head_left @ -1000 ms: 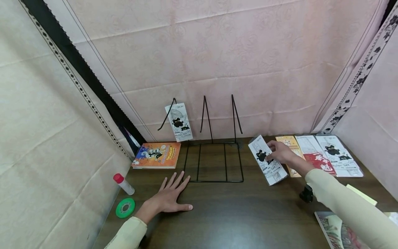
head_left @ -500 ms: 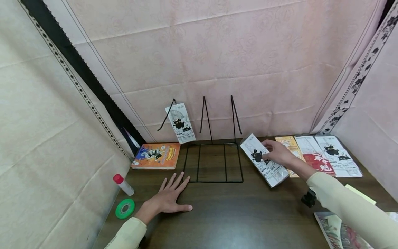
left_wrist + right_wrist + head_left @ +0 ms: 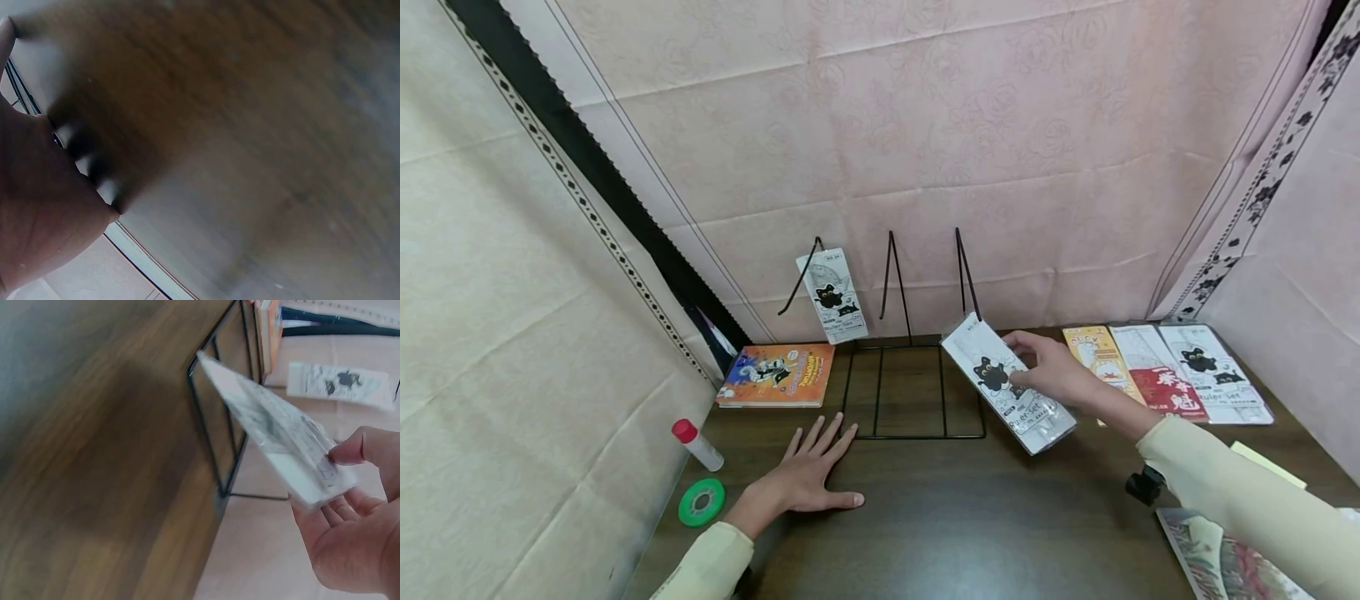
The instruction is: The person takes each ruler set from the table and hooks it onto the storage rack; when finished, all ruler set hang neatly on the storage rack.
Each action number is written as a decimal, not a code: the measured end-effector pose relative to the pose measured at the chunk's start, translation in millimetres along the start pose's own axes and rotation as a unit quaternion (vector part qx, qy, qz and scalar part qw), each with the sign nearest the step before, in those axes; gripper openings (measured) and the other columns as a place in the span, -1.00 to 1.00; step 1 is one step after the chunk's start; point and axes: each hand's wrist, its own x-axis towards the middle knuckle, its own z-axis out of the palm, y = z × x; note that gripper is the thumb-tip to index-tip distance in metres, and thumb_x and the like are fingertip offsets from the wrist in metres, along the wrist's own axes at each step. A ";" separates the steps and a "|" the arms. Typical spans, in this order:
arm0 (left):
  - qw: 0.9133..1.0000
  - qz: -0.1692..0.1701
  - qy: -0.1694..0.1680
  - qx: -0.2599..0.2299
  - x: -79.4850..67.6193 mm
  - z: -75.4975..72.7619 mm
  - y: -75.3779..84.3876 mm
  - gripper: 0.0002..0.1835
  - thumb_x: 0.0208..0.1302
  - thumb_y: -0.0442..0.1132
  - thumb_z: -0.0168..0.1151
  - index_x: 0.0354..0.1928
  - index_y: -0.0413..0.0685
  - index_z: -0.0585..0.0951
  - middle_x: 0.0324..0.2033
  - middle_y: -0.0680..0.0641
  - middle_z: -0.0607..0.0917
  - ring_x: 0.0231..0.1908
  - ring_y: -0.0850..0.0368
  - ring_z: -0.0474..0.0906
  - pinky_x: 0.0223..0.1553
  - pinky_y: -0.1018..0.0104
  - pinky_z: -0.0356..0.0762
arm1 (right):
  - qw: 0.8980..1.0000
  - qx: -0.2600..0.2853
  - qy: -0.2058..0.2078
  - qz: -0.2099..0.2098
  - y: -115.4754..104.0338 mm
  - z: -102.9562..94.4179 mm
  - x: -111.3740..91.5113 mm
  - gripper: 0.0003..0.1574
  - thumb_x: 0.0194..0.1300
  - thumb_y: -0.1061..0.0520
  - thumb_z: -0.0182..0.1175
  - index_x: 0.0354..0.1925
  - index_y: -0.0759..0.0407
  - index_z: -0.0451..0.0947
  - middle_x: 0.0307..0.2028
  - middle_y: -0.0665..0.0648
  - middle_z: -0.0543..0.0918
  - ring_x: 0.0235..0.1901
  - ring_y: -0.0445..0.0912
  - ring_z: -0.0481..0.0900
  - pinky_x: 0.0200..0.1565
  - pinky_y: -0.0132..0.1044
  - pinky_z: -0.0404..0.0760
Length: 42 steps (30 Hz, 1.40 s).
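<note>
In the head view my right hand pinches a white ruler set packet with black cat pictures, its thumb on the front. The packet is tilted, its upper end close to the tip of the right hook of the black wire display rack. From the right wrist view, the ruler set appears edge-on between thumb and fingers. A similar ruler set packet hangs on the rack's left hook. My left hand lies flat on the table, fingers spread, fingertips by the rack's front left corner.
An orange book lies left of the rack. A glue stick and a green tape roll sit at the left edge. Several flat packets line the back right. A picture-covered item lies front right.
My right hand has carried the ruler set leftward, from beside the rack to its right hook. The hanging packet has swung slightly. My left hand has stayed put.
</note>
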 end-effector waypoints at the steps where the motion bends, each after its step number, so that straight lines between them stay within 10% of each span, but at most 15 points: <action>1: 1.000 0.000 0.000 -0.001 -0.2 -0.2 -0.1 0.17 -0.06 0.68 -0.08 0.53 0.37 -0.20 0.55 0.01 -0.28 0.53 -0.19 -0.34 0.38 -0.40 -0.26 | 1.000 0.004 -0.001 -0.004 -4.3 0.7 -1.3 -0.48 0.14 0.18 0.32 0.08 -0.10 0.49 -0.05 0.06 0.67 -0.08 -0.03 0.60 -0.08 -0.20 0.51; 12: 1.000 -0.001 0.000 -0.003 -0.4 0.0 -1.0 0.17 -0.06 0.68 -0.08 0.52 0.38 -0.21 0.55 0.01 -0.28 0.53 -0.18 -0.36 0.38 -0.39 -0.28 | 0.997 0.060 -0.038 -0.041 -45.9 -0.3 -14.8 -0.41 0.23 0.15 0.30 0.18 -0.27 0.47 0.07 0.08 0.63 -0.16 -0.05 0.70 -0.30 -0.26 0.66; 29: 1.000 0.004 0.004 0.001 -1.0 -0.4 -0.7 0.17 -0.05 0.68 -0.08 0.53 0.36 -0.20 0.55 -0.03 -0.25 0.53 -0.21 -0.33 0.38 -0.39 -0.24 | 0.974 0.046 0.052 -0.217 -109.0 -0.8 -48.8 -0.47 0.16 0.39 0.29 0.10 0.08 0.59 -0.02 0.09 0.71 -0.20 -0.06 0.69 -0.27 -0.29 0.69; 42: 1.000 0.003 0.004 -0.003 -0.9 0.3 -0.4 0.17 -0.06 0.68 -0.08 0.52 0.37 -0.21 0.55 0.00 -0.28 0.53 -0.19 -0.35 0.39 -0.37 -0.28 | 0.969 0.020 0.077 -0.236 -88.7 6.9 -35.5 -0.44 0.18 0.24 0.33 0.12 -0.18 0.57 -0.02 -0.08 0.69 -0.23 -0.25 0.66 -0.29 -0.36 0.68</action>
